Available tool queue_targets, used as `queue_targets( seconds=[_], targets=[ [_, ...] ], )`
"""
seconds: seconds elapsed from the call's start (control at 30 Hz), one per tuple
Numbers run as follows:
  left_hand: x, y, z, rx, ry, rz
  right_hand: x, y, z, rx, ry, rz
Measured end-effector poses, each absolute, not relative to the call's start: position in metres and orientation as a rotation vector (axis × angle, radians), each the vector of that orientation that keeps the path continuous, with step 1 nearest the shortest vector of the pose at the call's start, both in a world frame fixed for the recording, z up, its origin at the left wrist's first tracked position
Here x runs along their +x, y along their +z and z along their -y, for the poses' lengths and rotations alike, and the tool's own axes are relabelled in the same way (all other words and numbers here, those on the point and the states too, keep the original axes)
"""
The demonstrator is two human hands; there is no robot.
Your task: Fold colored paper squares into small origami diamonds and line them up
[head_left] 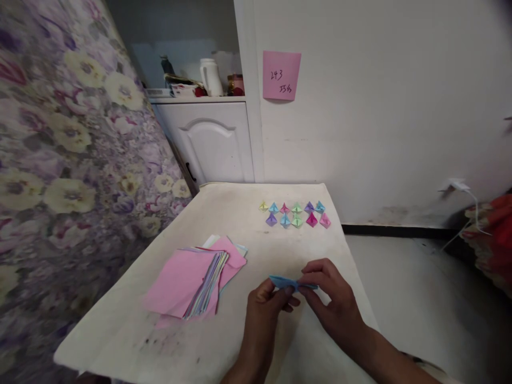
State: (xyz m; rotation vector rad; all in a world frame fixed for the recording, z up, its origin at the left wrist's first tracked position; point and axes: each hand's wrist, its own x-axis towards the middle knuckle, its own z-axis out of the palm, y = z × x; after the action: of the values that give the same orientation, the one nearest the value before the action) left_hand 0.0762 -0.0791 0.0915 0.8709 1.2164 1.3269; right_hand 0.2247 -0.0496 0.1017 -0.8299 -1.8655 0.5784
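Between my two hands, above the near right part of the table, is a small folded piece of blue paper point(280, 280). My left hand point(269, 304) pinches its left part, with the thumb in front. At the right part, my right hand point(330, 290) grips the paper between thumb and fingers. Farther back on the table stand two rows of small folded paper shapes point(296, 208) in yellow, blue, pink, green and purple. To the left of my hands lies a thick stack of coloured paper sheets point(182, 282), pink on top.
The cream-covered table point(236, 208) ends at a white wall point(380, 106) bearing a pink note point(281, 76). A floral curtain point(80, 160) hangs along the left. Behind is a white cabinet point(212, 141) with a white jug point(211, 77) on its shelf. A plugged-in white cable point(476, 205) hangs at right.
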Motion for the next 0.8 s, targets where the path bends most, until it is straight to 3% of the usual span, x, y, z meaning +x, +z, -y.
queue_targets(
  seconds=[0.8],
  targets=[
    [0.078,0.084,0.077,0.841,1.345,-1.127,0.226,0.102,0.049,-0.856,0.547,1.970]
  ],
)
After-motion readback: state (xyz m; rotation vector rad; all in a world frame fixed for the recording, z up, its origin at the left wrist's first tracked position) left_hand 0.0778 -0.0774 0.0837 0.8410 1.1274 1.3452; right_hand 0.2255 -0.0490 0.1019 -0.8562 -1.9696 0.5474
